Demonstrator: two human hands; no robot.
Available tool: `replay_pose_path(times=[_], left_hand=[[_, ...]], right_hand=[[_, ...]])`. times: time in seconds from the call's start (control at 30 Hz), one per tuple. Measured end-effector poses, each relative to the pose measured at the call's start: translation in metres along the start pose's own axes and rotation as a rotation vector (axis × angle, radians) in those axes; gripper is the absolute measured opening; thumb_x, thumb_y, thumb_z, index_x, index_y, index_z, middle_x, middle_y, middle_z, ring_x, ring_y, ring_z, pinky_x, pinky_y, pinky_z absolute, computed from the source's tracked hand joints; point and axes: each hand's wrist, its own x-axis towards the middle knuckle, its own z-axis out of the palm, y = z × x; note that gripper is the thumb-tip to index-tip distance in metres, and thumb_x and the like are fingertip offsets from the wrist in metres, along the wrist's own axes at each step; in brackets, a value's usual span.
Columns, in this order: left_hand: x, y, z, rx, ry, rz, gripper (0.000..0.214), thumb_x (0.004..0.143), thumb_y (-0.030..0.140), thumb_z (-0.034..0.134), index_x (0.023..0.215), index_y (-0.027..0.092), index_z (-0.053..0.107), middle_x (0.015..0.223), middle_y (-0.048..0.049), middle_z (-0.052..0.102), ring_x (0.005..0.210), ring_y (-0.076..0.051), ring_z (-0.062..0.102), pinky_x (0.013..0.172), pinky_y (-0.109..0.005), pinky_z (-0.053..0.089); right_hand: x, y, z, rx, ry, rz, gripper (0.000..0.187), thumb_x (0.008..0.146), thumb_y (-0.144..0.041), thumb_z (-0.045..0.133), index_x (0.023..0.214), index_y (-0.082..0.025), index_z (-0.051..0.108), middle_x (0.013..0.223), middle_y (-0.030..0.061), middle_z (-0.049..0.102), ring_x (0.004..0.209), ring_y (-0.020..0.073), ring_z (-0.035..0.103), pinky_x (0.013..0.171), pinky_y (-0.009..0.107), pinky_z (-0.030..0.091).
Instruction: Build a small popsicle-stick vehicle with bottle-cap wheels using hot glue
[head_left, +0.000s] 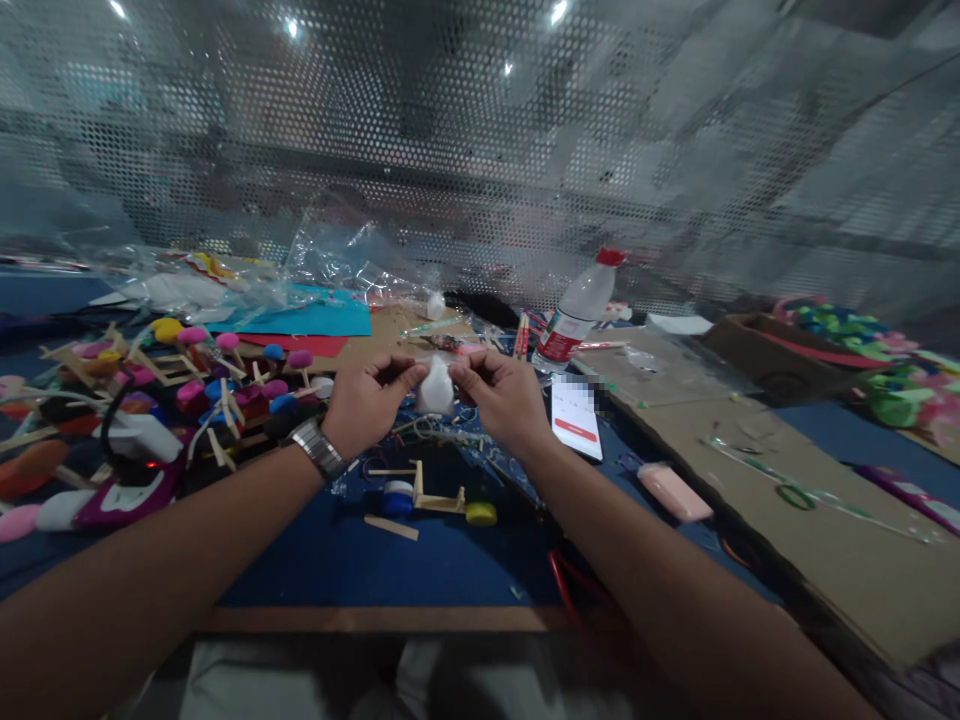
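Note:
My left hand (pixel 369 402), with a metal watch on the wrist, and my right hand (pixel 501 400) are raised over the blue table surface (pixel 352 555). Both pinch a small white rounded piece (pixel 435 388) held between them, fingers curled closed. Just below lies a small wooden stick frame with a blue wheel and a yellow wheel (pixel 420 495). A loose wooden stick (pixel 391 527) lies beside it.
Several stick-and-pompom models (pixel 187 385) crowd the left. A phone (pixel 575 420) with a lit screen lies right of my hands, a plastic bottle with a red cap (pixel 581 305) behind it. Cardboard sheets (pixel 787 500), scissors (pixel 799 494), a pink block (pixel 673 491) and crumpled clear plastic (pixel 337 265) lie around.

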Motion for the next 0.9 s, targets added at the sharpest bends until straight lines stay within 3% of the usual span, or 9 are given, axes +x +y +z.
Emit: replay_pose_path(times=[0.17, 0.33, 0.5, 0.9], left_hand=[[0.0, 0.0, 0.0, 0.059, 0.008, 0.006, 0.031, 0.078, 0.05, 0.077, 0.078, 0.018, 0.076, 0.074, -0.0035, 0.078, 0.071, -0.021, 0.07, 0.066, -0.032, 0.057], [0.003, 0.007, -0.003, 0.074, 0.004, 0.057, 0.026, 0.081, 0.044, 0.075, 0.081, 0.018, 0.076, 0.08, -0.005, 0.08, 0.076, -0.021, 0.072, 0.071, -0.032, 0.059], [0.001, 0.01, 0.002, 0.083, -0.017, 0.072, 0.017, 0.081, 0.034, 0.072, 0.08, 0.017, 0.076, 0.077, -0.0039, 0.079, 0.072, -0.02, 0.072, 0.067, -0.03, 0.057], [0.002, 0.005, 0.0, 0.053, -0.017, 0.093, 0.027, 0.082, 0.045, 0.074, 0.083, 0.018, 0.077, 0.08, -0.0051, 0.079, 0.075, -0.021, 0.072, 0.07, -0.032, 0.058]], right_hand=[[-0.006, -0.005, 0.008, -0.042, -0.039, -0.035, 0.041, 0.08, -0.059, 0.071, 0.072, -0.02, 0.062, 0.059, -0.0015, 0.056, 0.054, 0.0134, 0.047, 0.052, 0.027, 0.038], [0.0, -0.005, 0.0, -0.105, 0.002, -0.074, 0.038, 0.082, -0.054, 0.071, 0.069, -0.02, 0.059, 0.058, -0.0023, 0.052, 0.055, 0.0129, 0.043, 0.053, 0.027, 0.033], [0.0, -0.002, 0.001, -0.115, 0.007, -0.079, 0.038, 0.085, -0.056, 0.066, 0.073, -0.02, 0.061, 0.063, -0.0009, 0.055, 0.057, 0.0136, 0.046, 0.053, 0.027, 0.036], [0.002, -0.005, -0.006, -0.16, 0.0, -0.113, 0.04, 0.08, -0.056, 0.074, 0.069, -0.019, 0.064, 0.059, -0.002, 0.053, 0.055, 0.012, 0.042, 0.051, 0.026, 0.032]])
